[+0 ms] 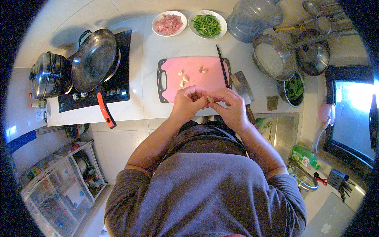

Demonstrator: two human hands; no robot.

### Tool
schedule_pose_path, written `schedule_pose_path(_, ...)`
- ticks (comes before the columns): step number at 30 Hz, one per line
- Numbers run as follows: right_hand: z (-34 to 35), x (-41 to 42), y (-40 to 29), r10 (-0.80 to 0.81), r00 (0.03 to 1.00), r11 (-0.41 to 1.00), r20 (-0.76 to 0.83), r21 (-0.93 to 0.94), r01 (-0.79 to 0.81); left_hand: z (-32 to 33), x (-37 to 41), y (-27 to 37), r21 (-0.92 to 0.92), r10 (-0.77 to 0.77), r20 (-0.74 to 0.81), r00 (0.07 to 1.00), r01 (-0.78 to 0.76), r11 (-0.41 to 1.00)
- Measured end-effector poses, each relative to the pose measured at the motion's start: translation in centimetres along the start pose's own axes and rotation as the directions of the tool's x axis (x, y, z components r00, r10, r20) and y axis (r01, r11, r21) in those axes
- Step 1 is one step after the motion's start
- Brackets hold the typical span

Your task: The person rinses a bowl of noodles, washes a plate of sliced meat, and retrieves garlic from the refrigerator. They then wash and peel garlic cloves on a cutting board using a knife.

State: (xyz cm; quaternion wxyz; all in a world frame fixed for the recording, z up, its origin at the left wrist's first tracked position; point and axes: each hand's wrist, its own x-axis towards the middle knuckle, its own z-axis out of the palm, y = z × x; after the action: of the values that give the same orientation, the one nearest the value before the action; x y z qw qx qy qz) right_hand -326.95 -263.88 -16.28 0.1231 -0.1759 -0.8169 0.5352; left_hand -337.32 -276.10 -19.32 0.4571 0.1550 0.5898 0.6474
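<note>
My left hand and my right hand meet fingertip to fingertip over the near edge of a pink cutting board. Pinched between them is a small garlic clove, partly covered by the fingers. Farther back on the board lie several garlic cloves, with small bits around them. Another pair of cloves sits right of the board's middle. Dark chopsticks rest across the board's right end. Close to my right hand, a cleaver lies on the counter, handle toward me.
Behind the board stand a plate of raw sliced meat and a plate of chopped greens. A wok with an orange handle and a lidded pot occupy the cooktop at left. Metal bowls crowd the right.
</note>
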Motion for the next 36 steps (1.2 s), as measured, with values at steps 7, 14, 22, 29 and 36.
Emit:
schedule_pose_path(7,0.2,0.1,0.0,0.328,0.942,0.875,0.073,0.353,-0.332,0.0,0.1,-0.6,-0.163,0.031,0.032,0.999,-0.025,0.986)
schedule_pose_path(14,0.2,0.3,-0.8,0.318,0.943,0.897,0.096,0.293,-0.332,0.2,-0.4,0.4,0.158,0.202,-0.002,0.979,-0.199,0.967)
schedule_pose_path(22,0.6,0.4,-0.4,0.421,0.899,0.795,0.117,0.430,-0.428,-0.4,-0.4,-0.3,0.268,0.261,0.050,0.964,-0.265,0.926)
schedule_pose_path(29,1.1,1.0,-0.3,0.554,0.801,0.322,0.227,0.829,-0.458,-0.9,0.1,-1.1,-0.254,0.095,-0.029,0.995,-0.099,0.962)
schedule_pose_path(36,0.2,0.8,-0.7,0.349,0.936,0.912,0.048,0.214,-0.350,-0.4,0.1,0.6,-0.116,0.083,-0.017,0.996,-0.085,0.990)
